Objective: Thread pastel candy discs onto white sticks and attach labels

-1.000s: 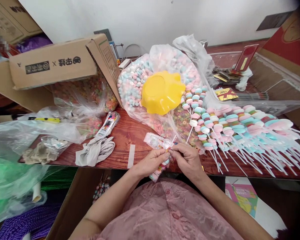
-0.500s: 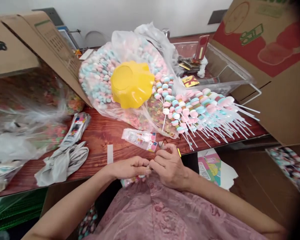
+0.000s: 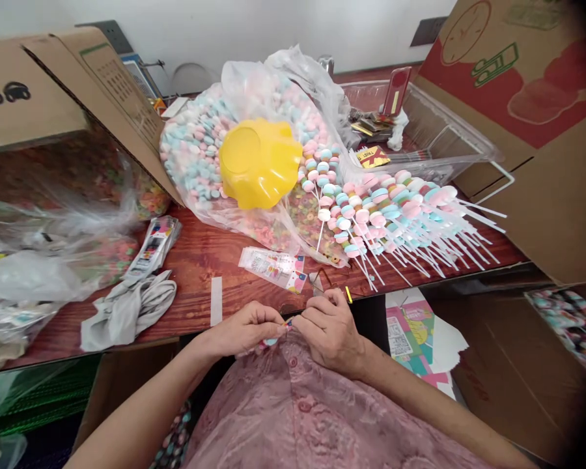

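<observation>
My left hand (image 3: 254,327) is closed in a pinch on a small printed candy bag (image 3: 269,342), held against my lap at the table's front edge. Pink and pale blue pieces show through it; my fingers and the shirt hide most. My right hand (image 3: 329,332) has its fingers curled at the bag's gathered end, touching the left fingertips. Whether a tie is between those fingers is hidden. A short yellow strip (image 3: 348,295) shows just beyond the right knuckles. Flat printed bags (image 3: 273,267) lie on the table ahead of both hands.
Candy skewers (image 3: 390,212) are heaped at the right, white sticks overhanging the front edge. A yellow wavy-rimmed bowl (image 3: 261,163) sits upside down on a large bag of candies (image 3: 195,143). Behind is a clear plastic tray (image 3: 449,130). Cardboard boxes (image 3: 542,130) flank the table; a grey cloth (image 3: 131,309) lies left.
My left hand has drawn its fingers into a tighter pinch, baring a colourful bit of the bag between the hands. My right hand has barely moved. The view has shifted slightly.
</observation>
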A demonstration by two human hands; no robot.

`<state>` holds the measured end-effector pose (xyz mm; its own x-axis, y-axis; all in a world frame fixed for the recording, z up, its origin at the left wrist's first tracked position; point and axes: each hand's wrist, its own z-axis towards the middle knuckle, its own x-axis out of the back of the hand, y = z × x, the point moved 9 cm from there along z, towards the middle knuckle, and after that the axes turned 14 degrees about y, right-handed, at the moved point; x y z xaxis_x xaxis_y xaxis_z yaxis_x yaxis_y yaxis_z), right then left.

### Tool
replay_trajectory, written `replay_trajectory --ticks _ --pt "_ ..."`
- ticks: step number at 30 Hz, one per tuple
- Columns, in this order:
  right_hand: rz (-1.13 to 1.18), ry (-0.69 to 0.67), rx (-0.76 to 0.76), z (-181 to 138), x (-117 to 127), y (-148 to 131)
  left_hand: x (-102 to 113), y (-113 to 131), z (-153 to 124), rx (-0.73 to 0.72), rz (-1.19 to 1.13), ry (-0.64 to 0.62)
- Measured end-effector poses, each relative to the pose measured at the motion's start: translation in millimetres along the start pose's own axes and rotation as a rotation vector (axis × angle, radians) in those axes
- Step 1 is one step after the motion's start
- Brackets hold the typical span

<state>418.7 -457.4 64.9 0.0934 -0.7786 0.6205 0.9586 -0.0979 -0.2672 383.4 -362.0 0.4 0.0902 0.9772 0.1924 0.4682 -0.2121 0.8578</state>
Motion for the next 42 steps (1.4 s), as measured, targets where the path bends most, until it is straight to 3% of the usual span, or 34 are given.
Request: replay_trajectory --ticks 2,4,7,10,13,15,20,25,27,32,35,38,42 --pt "-0.02 -0.057 -0.024 -9 -7 4 -2 6 1 -0.088 0.1 0.026" --pt "-0.018 -0.076 -0.094 -19 -5 13 0 18 1 -0.26 0.285 0.147" --pt "-0.015 0.068 -0.342 -37 26 44 3 25 0 -0.368 0.377 0.26" --pt "-0.168 0.268 -0.551 -63 63 77 9 17 7 -0.248 0.083 0.298" --pt "-0.319 0.212 -0.511 -78 61 89 8 4 16 -0.064 -0.247 0.329" --pt "-0.354 0.168 -0.468 -84 50 94 1 1 21 -0.02 -0.334 0.316" --pt "-0.15 0.119 -0.418 -82 42 100 -2 -2 25 -0.038 -0.367 0.328" --pt "0.087 0.362 -0.586 -46 69 99 7 1 24 -0.016 -0.424 0.411" --pt "0.141 0.406 -0.544 -19 65 87 6 8 27 -0.018 -0.459 0.42" --pt "0.036 0.283 -0.154 34 19 46 13 16 34 -0.01 -0.621 0.515" --pt "0.012 0.254 -0.035 38 2 39 22 10 32 0.001 -0.663 0.568" --pt "0.038 0.248 0.052 35 1 32 29 5 32 -0.007 -0.691 0.603" --pt "0.02 0.252 0.031 37 5 33 31 11 37 -0.037 -0.738 0.59"
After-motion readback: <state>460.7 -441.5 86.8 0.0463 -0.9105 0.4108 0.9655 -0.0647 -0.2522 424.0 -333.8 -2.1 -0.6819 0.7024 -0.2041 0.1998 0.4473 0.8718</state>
